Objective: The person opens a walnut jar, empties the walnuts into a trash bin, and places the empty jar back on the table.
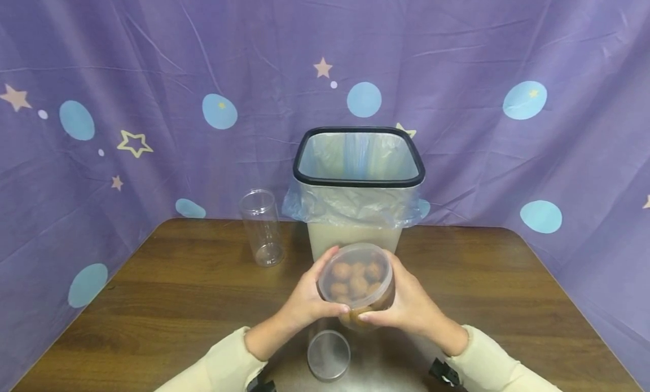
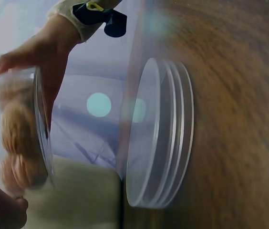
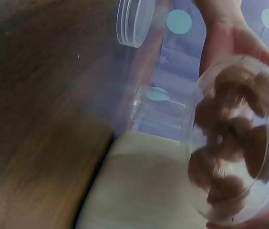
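Lower ctr of head view, left hand (image 1: 311,300) & right hand (image 1: 412,303) grip clear tub (image 1: 365,247) w/ walnuts (image 1: 358,285), in front of lined bin (image 1: 359,183); round lid (image 1: 329,355) on desk (image 1: 167,302) nr bottom edge, clear jar (image 1: 261,228) left of lined bin. L wrist view: tub far left, lid approx ctr. R wrist view: tub at right, walnuts seen thru it.

Bare left hand (image 1: 310,296) and bare right hand (image 1: 411,302) face each other in a shared two-handed grip.
Fingers curve inward from either side; the left thumb (image 1: 335,309) and right thumb (image 1: 374,318) lie nearest the body, tips pointing toward each other, apart. Both forearms reach forward and converge, the left cream fabric sleeve (image 1: 218,361) and right cream fabric sleeve (image 1: 500,361) ending near the wrists.
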Demonstrator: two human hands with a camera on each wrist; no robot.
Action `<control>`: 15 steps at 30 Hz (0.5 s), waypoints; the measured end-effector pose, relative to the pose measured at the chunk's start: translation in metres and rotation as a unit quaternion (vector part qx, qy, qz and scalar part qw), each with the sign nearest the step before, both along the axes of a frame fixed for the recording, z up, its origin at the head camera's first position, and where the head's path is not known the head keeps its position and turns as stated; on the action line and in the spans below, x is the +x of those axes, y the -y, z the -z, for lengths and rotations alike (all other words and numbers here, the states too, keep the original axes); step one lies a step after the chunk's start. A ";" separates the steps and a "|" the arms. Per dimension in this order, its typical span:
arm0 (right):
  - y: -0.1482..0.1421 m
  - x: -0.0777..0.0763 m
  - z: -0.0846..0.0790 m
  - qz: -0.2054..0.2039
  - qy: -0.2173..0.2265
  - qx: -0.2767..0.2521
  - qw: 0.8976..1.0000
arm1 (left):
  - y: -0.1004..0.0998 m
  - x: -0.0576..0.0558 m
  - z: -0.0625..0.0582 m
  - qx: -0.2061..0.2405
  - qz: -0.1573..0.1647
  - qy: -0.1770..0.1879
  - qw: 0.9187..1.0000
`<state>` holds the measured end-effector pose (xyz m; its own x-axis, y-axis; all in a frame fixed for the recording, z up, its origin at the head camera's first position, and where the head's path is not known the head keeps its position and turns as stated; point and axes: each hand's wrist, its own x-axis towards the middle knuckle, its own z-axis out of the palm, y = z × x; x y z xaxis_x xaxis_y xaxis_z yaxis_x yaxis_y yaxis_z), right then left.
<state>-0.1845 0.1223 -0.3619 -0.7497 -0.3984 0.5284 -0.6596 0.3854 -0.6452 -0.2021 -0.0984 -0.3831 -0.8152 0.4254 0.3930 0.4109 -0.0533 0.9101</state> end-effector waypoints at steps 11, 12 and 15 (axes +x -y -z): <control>0.009 -0.008 0.017 0.052 -0.030 -0.017 0.998 | -0.021 0.016 0.000 0.024 -0.100 0.079 0.992; 0.009 -0.008 0.017 0.060 -0.031 -0.016 0.998 | -0.022 0.017 0.000 0.024 -0.100 0.083 0.991; 0.009 -0.006 0.018 0.085 -0.033 -0.006 0.996 | -0.020 0.018 0.002 0.001 -0.103 0.075 0.992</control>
<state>-0.1906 0.1138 -0.3796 -0.7688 -0.2632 0.5828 -0.6273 0.4874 -0.6074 -0.1842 -0.0788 -0.3847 -0.9339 0.2435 0.2617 0.2737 0.0161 0.9617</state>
